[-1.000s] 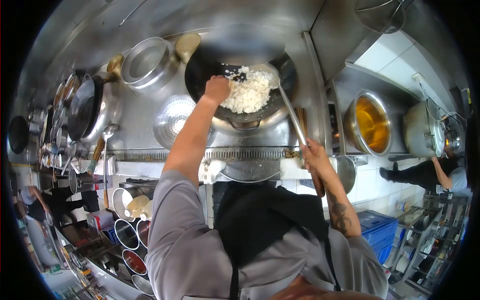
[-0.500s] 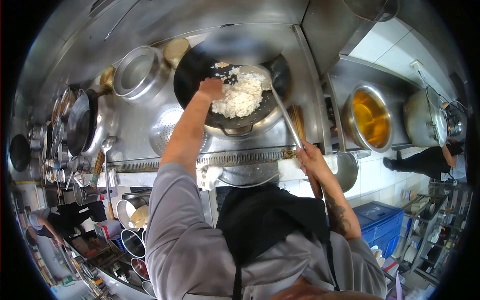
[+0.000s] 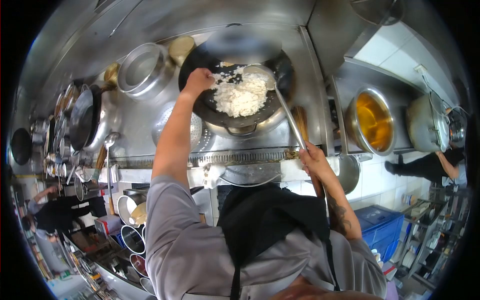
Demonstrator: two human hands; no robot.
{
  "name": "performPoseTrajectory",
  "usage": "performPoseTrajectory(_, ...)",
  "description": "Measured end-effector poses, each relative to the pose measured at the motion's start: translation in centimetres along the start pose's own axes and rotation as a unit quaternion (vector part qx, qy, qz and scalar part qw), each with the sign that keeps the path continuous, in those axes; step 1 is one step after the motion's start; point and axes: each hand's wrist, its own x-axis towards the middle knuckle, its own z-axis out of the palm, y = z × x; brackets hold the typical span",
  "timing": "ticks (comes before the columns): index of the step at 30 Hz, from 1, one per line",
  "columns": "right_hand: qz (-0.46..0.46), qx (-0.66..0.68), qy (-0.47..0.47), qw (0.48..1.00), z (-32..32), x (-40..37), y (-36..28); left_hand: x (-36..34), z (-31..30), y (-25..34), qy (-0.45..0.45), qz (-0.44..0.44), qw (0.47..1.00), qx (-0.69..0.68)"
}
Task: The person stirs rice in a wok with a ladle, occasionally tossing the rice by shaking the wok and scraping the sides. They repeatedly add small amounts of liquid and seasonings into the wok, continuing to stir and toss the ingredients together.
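A black wok point(image 3: 220, 117) holds a heap of white rice point(image 3: 242, 97), with loose grains spread toward its far side. Over the left part of the wok, at the edge of the rice, my left hand point(image 3: 201, 79) is closed with its fingers together. What it holds, if anything, is hidden. My right hand point(image 3: 315, 160) grips the wooden end of a long ladle point(image 3: 290, 117). The ladle's bowl rests against the right side of the rice. A bamboo brush point(image 3: 300, 122) lies beside the ladle's handle.
A perforated metal strainer point(image 3: 162, 122) and metal bowls point(image 3: 142, 70) are left of the wok. Right stand a basin of amber liquid point(image 3: 371, 122) and a large pot point(image 3: 422, 122). A second ladle point(image 3: 110, 145) leans left. Other people point(image 3: 65, 215) stand at both sides.
My left hand has drawn back to the left from over the rice, its fingers now closed together. My right hand and the ladle have hardly moved.
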Motion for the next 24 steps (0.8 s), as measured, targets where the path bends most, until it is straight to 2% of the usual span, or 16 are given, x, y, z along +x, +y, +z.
performPoseTrajectory(4,0.013,-0.022,-0.015,1.000,-0.3,0.3,-0.4,-4.8,-6.8,2.4,0.025,-0.020,0.991,-0.128)
performPoseTrajectory(8,0.023,-0.054,-0.006,0.998,0.1,1.1,-1.3,-10.2,-10.9,0.7,0.033,-0.061,0.991,-0.112)
performPoseTrajectory(11,0.019,-0.061,-0.016,0.998,-0.3,2.5,-0.5,-13.5,-12.0,-2.6,0.029,-0.062,0.996,-0.063)
performPoseTrajectory(12,0.027,-0.072,-0.016,0.997,-0.3,2.8,-0.7,-15.1,-13.0,-1.3,0.034,-0.114,0.992,-0.028)
performPoseTrajectory(14,0.035,-0.075,-0.019,0.996,0.2,3.2,-1.3,-16.4,-12.5,-4.6,0.035,-0.098,0.992,0.068)
performPoseTrajectory(15,0.028,-0.080,-0.025,0.996,0.3,3.4,-1.4,-17.3,-13.0,-4.3,0.032,-0.090,0.989,0.116)
performPoseTrajectory(16,0.020,-0.084,-0.030,0.996,0.3,3.8,-1.3,-18.4,-13.4,-4.0,0.048,-0.110,0.989,0.081)
performPoseTrajectory(19,0.007,-0.109,-0.037,0.993,-0.6,4.9,-0.5,-21.5,-13.0,-4.2,0.174,-0.085,0.979,0.067)
performPoseTrajectory(21,0.005,-0.129,-0.037,0.991,-1.0,5.6,-0.5,-22.7,-12.2,-3.7,0.157,-0.161,0.973,0.056)
performPoseTrajectory(22,-0.027,-0.172,-0.029,0.984,-1.3,5.8,-0.6,-23.1,-10.5,-4.1,0.195,-0.148,0.966,0.077)
performPoseTrajectory(23,-0.061,-0.214,-0.030,0.974,-1.8,6.0,-0.4,-23.6,-9.5,-2.9,0.165,-0.209,0.958,0.105)
performPoseTrajectory(24,-0.105,-0.260,-0.036,0.959,-3.2,7.7,1.2,-24.2,-7.4,-2.9,0.214,-0.196,0.950,0.119)
